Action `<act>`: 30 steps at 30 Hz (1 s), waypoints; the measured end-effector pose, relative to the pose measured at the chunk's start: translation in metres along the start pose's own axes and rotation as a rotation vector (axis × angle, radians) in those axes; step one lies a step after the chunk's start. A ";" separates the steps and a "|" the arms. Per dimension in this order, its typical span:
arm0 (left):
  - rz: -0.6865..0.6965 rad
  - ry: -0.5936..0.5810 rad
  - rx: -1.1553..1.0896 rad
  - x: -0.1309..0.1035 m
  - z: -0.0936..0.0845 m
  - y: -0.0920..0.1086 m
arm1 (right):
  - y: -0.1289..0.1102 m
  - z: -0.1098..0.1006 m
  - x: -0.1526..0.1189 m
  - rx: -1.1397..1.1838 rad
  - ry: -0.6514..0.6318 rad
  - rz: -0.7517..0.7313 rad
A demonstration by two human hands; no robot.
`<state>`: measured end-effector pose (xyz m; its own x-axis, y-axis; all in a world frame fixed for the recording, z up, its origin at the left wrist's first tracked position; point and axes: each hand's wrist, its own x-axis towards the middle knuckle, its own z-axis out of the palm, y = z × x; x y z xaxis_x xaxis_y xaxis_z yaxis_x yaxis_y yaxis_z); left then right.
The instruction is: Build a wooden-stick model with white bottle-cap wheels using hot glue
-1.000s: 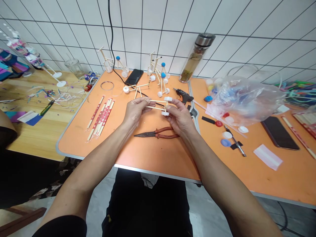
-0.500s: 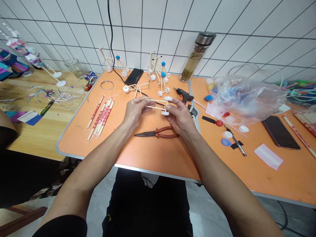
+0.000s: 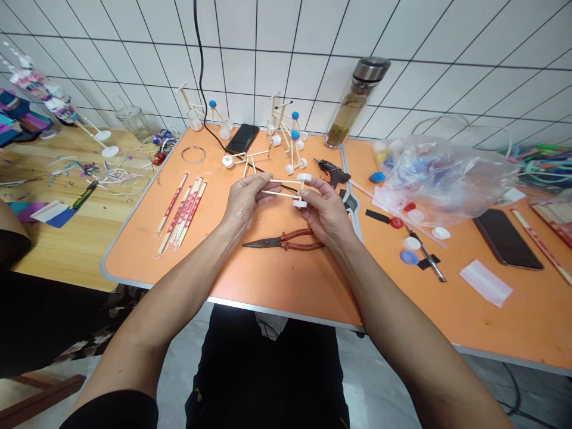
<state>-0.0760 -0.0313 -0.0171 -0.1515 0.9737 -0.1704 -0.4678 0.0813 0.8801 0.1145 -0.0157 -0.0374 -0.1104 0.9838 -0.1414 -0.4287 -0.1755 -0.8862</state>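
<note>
Between my hands I hold a small frame of thin wooden sticks (image 3: 283,193) with white bottle caps (image 3: 304,177) as wheels at its right end. My left hand (image 3: 246,201) pinches the left ends of the two long sticks. The fingers of my right hand (image 3: 328,208) grip the wheeled end, by the short cross stick. Below the frame, needle-nose pliers (image 3: 280,241) with red-brown handles lie on the orange table (image 3: 286,277), their handle ends partly hidden by my right hand. Behind it sits another stick assembly (image 3: 250,156) with a white wheel.
Wrapped chopsticks (image 3: 190,211) lie left. Several stick models with blue balls (image 3: 295,135), a phone (image 3: 242,139) and a glass bottle (image 3: 353,107) stand behind. A glue gun (image 3: 331,171), plastic bag (image 3: 447,179), loose caps (image 3: 409,257) and a pen-like knife (image 3: 426,255) are right. Someone's arm (image 3: 11,229) shows far left.
The stick frame's left end has shifted very slightly in my left hand's fingers. Otherwise, both hands and the things on the table look the same.
</note>
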 end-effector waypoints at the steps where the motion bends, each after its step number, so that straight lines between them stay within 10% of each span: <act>1: -0.019 0.001 -0.008 0.000 0.001 0.001 | 0.000 0.000 0.000 -0.001 0.003 -0.001; 30: -0.083 -0.051 -0.070 0.001 0.001 0.002 | -0.001 0.001 -0.001 0.008 0.026 0.009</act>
<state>-0.0762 -0.0295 -0.0148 -0.0658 0.9740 -0.2168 -0.5372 0.1486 0.8303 0.1141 -0.0165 -0.0363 -0.0913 0.9827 -0.1610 -0.4349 -0.1848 -0.8813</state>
